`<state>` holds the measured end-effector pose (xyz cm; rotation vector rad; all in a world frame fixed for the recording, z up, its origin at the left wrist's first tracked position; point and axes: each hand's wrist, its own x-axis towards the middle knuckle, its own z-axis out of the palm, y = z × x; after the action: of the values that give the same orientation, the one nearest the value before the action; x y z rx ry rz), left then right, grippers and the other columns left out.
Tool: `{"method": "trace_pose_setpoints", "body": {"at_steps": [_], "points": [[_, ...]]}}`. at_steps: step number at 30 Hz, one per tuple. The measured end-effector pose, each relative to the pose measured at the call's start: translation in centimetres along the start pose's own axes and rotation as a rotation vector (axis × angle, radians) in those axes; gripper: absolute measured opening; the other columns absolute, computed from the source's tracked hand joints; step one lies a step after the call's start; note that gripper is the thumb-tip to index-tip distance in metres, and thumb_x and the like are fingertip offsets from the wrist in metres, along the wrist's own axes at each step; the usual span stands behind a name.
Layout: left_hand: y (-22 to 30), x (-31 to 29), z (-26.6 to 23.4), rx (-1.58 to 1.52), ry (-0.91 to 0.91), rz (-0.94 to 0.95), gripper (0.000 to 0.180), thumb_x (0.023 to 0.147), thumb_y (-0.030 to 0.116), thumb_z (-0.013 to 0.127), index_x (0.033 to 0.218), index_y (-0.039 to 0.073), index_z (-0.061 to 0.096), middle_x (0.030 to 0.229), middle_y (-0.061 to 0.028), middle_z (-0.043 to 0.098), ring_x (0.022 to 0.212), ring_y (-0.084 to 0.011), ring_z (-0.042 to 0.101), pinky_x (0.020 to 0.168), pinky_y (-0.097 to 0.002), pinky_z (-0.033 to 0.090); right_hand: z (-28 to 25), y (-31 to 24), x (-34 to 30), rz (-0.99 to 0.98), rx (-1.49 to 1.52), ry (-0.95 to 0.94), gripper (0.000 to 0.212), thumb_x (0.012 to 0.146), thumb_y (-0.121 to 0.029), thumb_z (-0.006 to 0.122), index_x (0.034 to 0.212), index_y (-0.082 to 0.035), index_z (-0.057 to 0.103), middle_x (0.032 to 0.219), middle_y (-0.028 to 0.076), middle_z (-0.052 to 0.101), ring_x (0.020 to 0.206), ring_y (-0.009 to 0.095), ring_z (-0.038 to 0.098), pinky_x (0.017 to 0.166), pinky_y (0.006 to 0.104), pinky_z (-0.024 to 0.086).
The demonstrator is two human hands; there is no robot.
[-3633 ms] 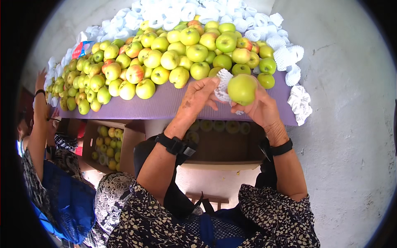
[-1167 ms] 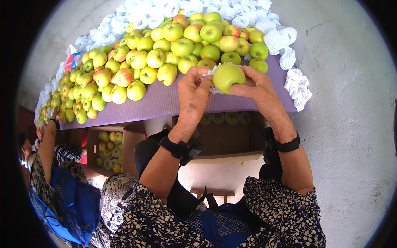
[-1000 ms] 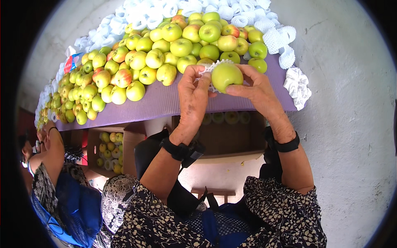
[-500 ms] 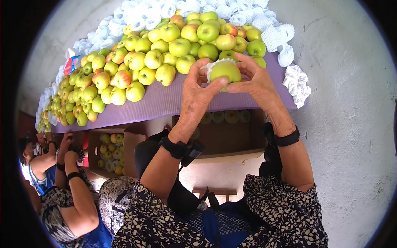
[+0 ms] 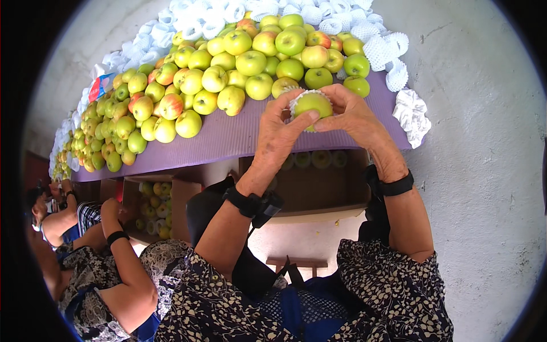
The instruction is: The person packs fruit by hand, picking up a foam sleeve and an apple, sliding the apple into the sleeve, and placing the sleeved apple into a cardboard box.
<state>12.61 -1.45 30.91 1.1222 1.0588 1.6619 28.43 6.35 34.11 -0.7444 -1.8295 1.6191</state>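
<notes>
Between my two hands is a yellow-green apple with a white foam net sleeve around its far side and edge. My left hand grips it from the left, thumb on the near face, its other fingers partly hidden behind. From the right, my right hand closes round the same apple, thumb low on the front. Both hands are above the near edge of the purple ribbed table cover. Just beyond them lies a heap of green and reddish apples.
White foam net sleeves are piled behind the apples. A crumpled white cloth lies at the table's right end, near the wall. Below the edge stands a cardboard box with sleeved apples. Another apple box and co-workers are at left.
The foam sleeve now shows further round the apple's rim, and both hands have shifted slightly nearer. At left, a co-worker's arm has moved toward the apple box.
</notes>
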Motion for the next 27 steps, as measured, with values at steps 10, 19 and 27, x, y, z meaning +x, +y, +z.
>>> {"method": "trace_pose_setpoints", "body": {"at_steps": [10,19,27], "points": [[0.5,-0.1,0.0,-0.119,-0.084,-0.1,0.05,0.082,0.013,0.07,0.126,0.002,0.049,0.116,-0.0074,0.057,0.108,-0.015,0.051,0.091,-0.0288,0.043,0.7,0.0,-0.2,-0.091,-0.25,0.164,0.063,0.058,-0.016,0.081,0.114,-0.001,0.059,0.104,0.013,0.061,0.095,0.022,0.059,0.084,0.0329,0.046],[0.0,0.3,-0.2,-0.072,-0.009,-0.21,0.049,0.082,0.019,0.07,0.124,0.004,0.051,0.109,-0.0045,0.059,0.096,-0.0112,0.056,0.083,-0.0262,0.046,1.2,-0.1,-0.3,-0.081,-0.315,0.216,0.054,0.055,-0.017,0.082,0.104,-0.001,0.064,0.101,0.013,0.058,0.092,0.025,0.06,0.08,0.0331,0.048],[-0.1,0.2,-0.2,-0.136,0.145,-0.158,0.05,0.079,0.02,0.073,0.12,0.0,0.052,0.102,-0.0093,0.059,0.091,-0.013,0.056,0.077,-0.0256,0.047,2.8,0.3,0.1,-0.251,-0.499,0.382,0.065,0.058,-0.017,0.082,0.116,-0.001,0.057,0.105,0.014,0.059,0.095,0.027,0.059,0.082,0.0339,0.048]]}}
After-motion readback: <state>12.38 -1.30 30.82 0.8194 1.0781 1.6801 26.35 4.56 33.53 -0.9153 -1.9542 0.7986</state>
